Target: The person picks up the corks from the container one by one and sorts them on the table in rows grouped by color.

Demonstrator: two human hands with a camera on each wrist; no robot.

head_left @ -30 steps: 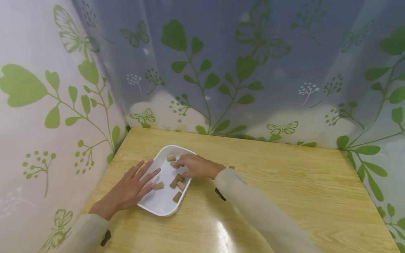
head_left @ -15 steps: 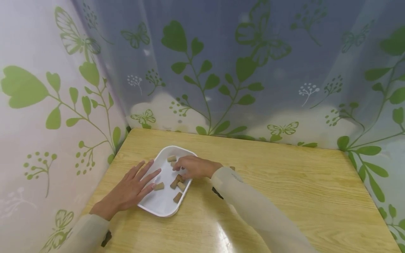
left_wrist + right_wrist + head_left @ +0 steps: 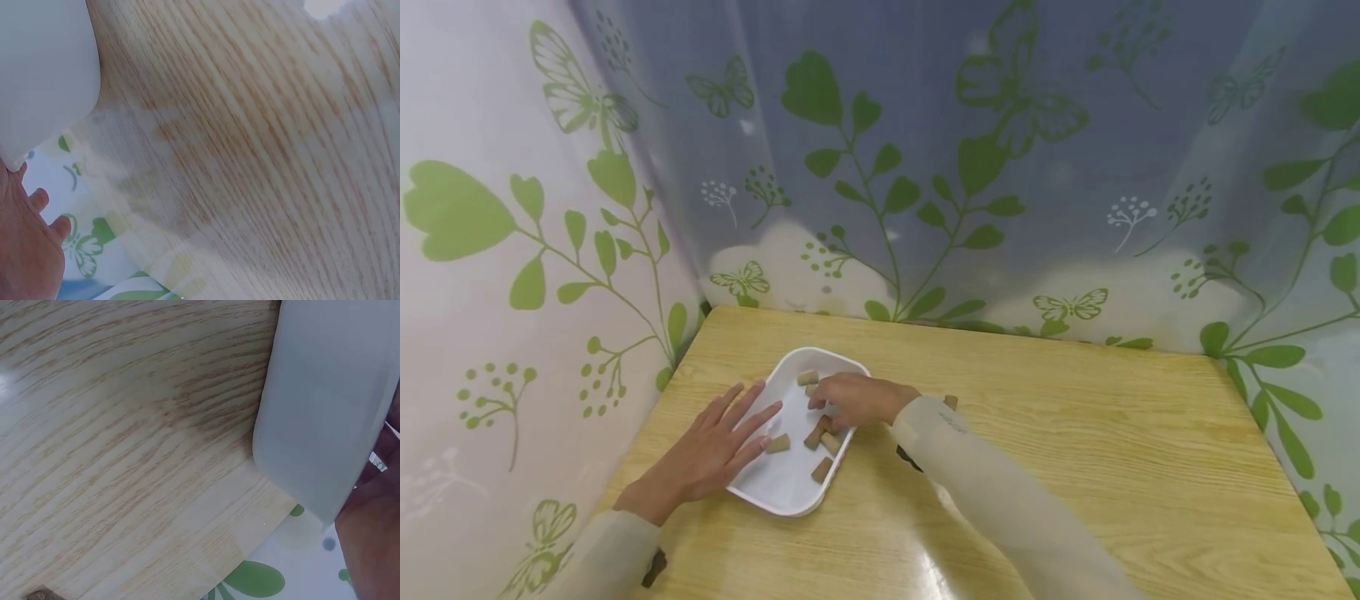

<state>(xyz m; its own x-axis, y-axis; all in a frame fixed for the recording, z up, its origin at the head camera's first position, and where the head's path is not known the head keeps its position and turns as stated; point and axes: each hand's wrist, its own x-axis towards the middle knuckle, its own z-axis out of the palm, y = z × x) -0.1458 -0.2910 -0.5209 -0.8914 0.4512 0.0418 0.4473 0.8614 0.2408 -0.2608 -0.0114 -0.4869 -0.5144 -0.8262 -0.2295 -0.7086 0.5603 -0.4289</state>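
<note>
In the head view a white tray [image 3: 775,492] lies on the table with several corks in it. My left hand [image 3: 711,446] rests over the tray's left rim, its fingers spread and straight, the fingertips close to a pale cork [image 3: 777,443]. Across the right rim reaches my right hand [image 3: 857,400], fingers bent down into the tray, beside a partly covered cork. What lies under those fingertips is hidden. A pale cork [image 3: 807,377] lies near the far end; darker corks [image 3: 812,437] cluster below the right hand, and another cork [image 3: 822,469] sits by the right wall.
On the wooden table [image 3: 1075,467], one more cork [image 3: 951,402] lies behind the right sleeve [image 3: 992,492]. A patterned curtain [image 3: 880,208] borders the back and left of the table. Both wrist views show mainly tabletop and the tray's outer wall [image 3: 325,394].
My right hand has shifted slightly left and down, with its forearm drawn left, uncovering more of the cork on the table. The left hand and tray stay in place.
</note>
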